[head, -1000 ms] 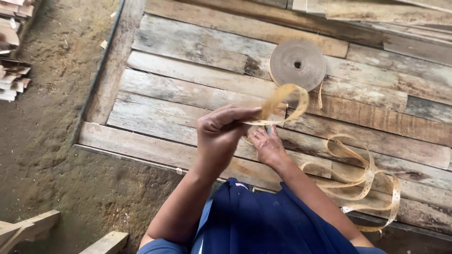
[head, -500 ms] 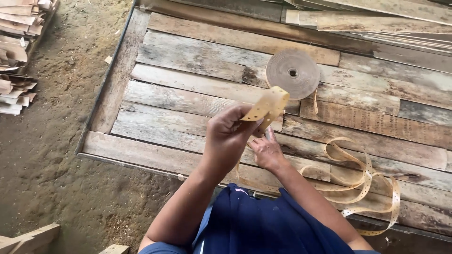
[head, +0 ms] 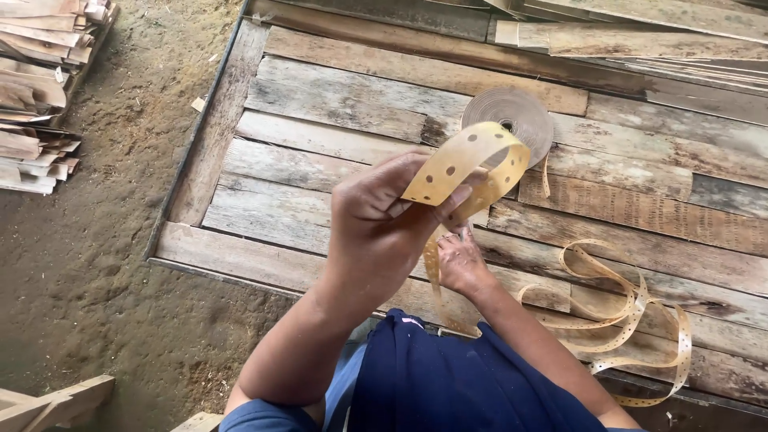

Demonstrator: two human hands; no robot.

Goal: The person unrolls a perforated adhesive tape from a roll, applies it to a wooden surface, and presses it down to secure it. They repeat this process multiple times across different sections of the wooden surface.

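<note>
Perforated tan tape strip (head: 468,164): thin, punched with round holes, bent into a raised loop above the wooden platform; one end trails downward between the two hands. Left hand (head: 376,228): lifted, fingers and thumb closed on the loop's lower edge, pinching it. Right hand (head: 460,260): lower, just beneath the left, fingers curled around the hanging part of the same strip; how firmly it clasps cannot be told. Tape roll (head: 510,120): flat wound coil, same tan colour, lying on the planks just behind the loop. Loose tape coils (head: 628,308): a tangle of curling perforated strip on the planks to the right of the right forearm. Plank platform (head: 336,104): weathered grey-brown boards laid side by side. Stacked wood sheets (head: 36,88): pile at far left on the dirt floor (head: 96,280). Blue garment (head: 448,384): bottom edge of the head view.
</note>
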